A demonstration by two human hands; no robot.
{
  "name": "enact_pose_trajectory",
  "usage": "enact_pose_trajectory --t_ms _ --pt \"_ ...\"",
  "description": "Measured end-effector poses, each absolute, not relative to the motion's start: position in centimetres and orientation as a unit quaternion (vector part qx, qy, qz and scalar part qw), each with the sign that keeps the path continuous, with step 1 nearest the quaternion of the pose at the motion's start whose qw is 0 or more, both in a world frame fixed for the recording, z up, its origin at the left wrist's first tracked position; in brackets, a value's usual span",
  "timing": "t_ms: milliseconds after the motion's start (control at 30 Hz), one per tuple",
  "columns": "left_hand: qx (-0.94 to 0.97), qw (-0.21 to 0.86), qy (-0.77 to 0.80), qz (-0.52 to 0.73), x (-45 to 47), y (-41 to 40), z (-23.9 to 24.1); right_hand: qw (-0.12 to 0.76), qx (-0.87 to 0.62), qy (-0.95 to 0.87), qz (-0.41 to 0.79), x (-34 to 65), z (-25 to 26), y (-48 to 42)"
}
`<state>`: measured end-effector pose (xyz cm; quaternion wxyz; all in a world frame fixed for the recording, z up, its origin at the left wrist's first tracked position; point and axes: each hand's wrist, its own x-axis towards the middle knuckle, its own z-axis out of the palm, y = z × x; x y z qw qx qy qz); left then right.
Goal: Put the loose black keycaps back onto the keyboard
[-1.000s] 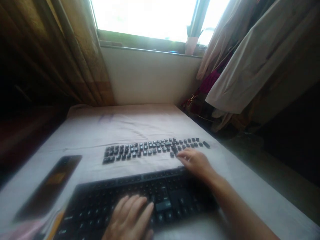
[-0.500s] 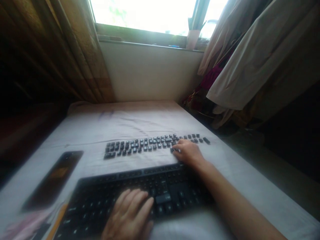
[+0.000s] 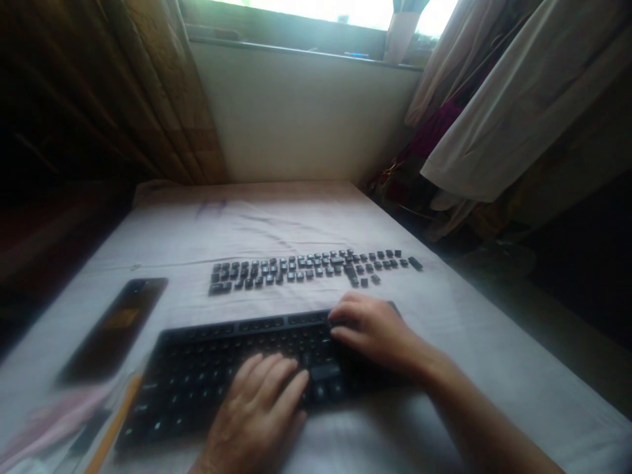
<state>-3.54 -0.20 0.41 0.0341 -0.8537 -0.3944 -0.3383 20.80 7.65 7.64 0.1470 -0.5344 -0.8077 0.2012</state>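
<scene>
A black keyboard (image 3: 202, 368) lies on the white cloth in front of me, with some of its key positions bare of caps. My left hand (image 3: 261, 401) rests flat over its lower middle, fingers stretched out side by side and holding nothing. Over the keyboard's upper right part is my right hand (image 3: 368, 326), its thumb and fingertips pinched together. A small dark keycap seems to be between them, mostly hidden. Beyond the keyboard, loose black keycaps (image 3: 299, 276) lie in several rows, with a few at the right end set a little nearer to me.
A dark phone (image 3: 116, 329) lies on the left. Near it are a pink cloth (image 3: 54, 421) and a thin orange stick-like object (image 3: 116, 421). Curtains (image 3: 172, 92) hang at the left, and hanging clothes (image 3: 484, 125) at the right beside the bed's edge.
My right hand has moved back from the loose keycaps to the keyboard, and one keycap is gone from beside its fingers. My left hand stays on the keyboard. The view has tilted down slightly.
</scene>
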Motion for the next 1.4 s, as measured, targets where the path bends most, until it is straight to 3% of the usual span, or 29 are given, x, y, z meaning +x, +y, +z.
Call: enact_pose_trajectory --t_ms 267,767,1167,1400 --pt "-0.859 0.057 -0.394 -0.323 -3.4 -0.4 0.6 0.117 -0.502 -0.818 0.257 19.3 7.3 5.2" --pt "-0.875 0.053 -0.378 -0.298 -2.1 0.6 1.1 0.001 -0.5 -0.848 0.176 17.9 8.6 5.7" --pt "-0.874 0.04 -0.381 -0.298 -1.8 0.7 1.3 0.027 -0.486 -0.849 0.206 18.2 7.9 5.7" --pt "-0.873 0.043 -0.381 -0.302 -1.7 0.7 1.1 0.119 -0.491 -0.826 0.251 19.0 6.2 5.2"
